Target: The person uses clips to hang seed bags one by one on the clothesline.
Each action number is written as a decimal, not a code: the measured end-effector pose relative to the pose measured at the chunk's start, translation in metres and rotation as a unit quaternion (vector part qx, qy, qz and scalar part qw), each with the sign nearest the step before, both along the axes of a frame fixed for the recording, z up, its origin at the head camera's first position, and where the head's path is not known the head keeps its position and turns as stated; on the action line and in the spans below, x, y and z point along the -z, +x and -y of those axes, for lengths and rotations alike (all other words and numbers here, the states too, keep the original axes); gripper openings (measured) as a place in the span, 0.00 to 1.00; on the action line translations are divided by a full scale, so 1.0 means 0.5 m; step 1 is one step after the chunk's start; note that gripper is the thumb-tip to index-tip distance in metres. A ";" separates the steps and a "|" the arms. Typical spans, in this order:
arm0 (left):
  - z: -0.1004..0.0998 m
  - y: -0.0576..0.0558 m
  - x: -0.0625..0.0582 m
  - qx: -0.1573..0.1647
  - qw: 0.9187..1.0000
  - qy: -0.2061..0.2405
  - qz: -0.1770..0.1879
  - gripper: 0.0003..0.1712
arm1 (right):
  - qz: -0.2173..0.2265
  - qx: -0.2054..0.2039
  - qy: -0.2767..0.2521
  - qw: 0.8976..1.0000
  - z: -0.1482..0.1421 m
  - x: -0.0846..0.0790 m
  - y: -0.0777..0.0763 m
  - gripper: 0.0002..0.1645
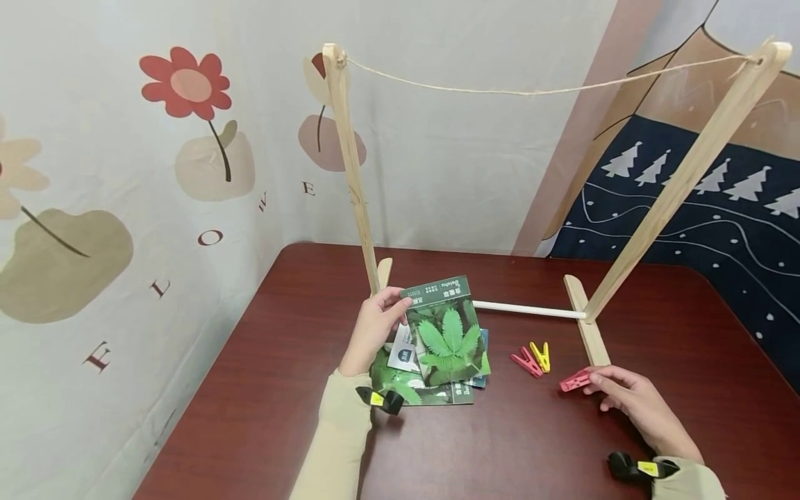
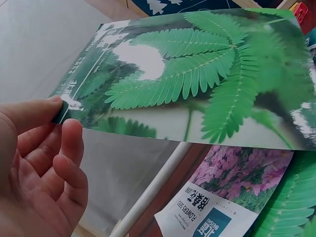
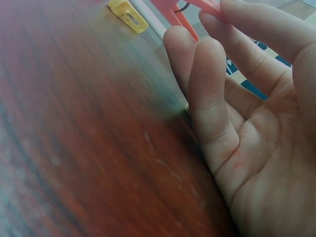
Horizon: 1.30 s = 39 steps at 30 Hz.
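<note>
My left hand [image 1: 370, 330] pinches a green seed packet [image 1: 451, 344] by one top corner, thumb against fingers. A fern-like leaf is printed on the packet's front. Beneath it lie more seed packets [image 1: 412, 396], partly covered; the left wrist view shows one with pink flowers [image 2: 239, 173]. My right hand [image 1: 644, 406] pinches a pink clothespin [image 1: 573, 380] between thumb and fingertips, just above the table. Only part of that clothespin [image 3: 210, 7] shows in the right wrist view. Left of it, a second pink clothespin [image 1: 527, 362] and a yellow clothespin [image 1: 541, 357] lie on the table.
A wooden stand rises behind the hands, with a left post [image 1: 351, 160] and a slanting right post [image 1: 684, 184]. A sagging string [image 1: 475, 90] joins their tops; a white rod [image 1: 531, 309] runs low between them. Dark red table [image 1: 262, 389]; printed cloth [image 1: 450, 173] behind.
</note>
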<state>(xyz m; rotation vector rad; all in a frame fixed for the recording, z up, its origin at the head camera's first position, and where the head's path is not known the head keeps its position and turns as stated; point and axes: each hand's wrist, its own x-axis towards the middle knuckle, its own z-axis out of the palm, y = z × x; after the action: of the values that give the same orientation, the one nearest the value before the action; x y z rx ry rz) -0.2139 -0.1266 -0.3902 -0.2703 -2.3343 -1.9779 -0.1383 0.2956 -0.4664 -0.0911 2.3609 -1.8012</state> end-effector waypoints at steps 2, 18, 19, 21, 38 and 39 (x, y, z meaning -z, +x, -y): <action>0.001 -0.001 0.000 -0.001 1.000 0.008 -0.007 0.09 | -0.004 -0.002 -0.004 1.000 0.000 0.000 0.001 0.19; 0.013 -0.002 0.004 -0.048 0.997 0.059 -0.025 0.11 | 0.009 0.008 -0.128 0.992 -0.008 0.006 0.011 0.11; 0.015 -0.006 0.009 -0.052 0.996 0.063 -0.027 0.11 | 0.007 0.008 -0.132 0.991 -0.008 0.007 0.011 0.11; 0.018 -0.014 0.020 -0.060 0.995 0.068 -0.031 0.11 | 0.003 0.007 -0.136 0.991 -0.009 0.008 0.011 0.11; 0.021 -0.014 0.014 -0.079 0.994 0.062 -0.052 0.12 | -0.025 -0.015 -0.160 0.987 -0.007 0.005 0.004 0.11; 0.019 -0.011 0.008 -0.078 0.994 0.056 -0.055 0.12 | -0.025 -0.016 -0.161 0.986 -0.007 0.004 0.003 0.11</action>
<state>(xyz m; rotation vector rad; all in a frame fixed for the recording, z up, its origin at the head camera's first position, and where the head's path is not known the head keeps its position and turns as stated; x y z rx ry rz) -0.2195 -0.1362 -0.3941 -0.1783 -2.1005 -1.9571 -0.1366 0.2991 -0.4682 -0.2171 2.0639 -2.1715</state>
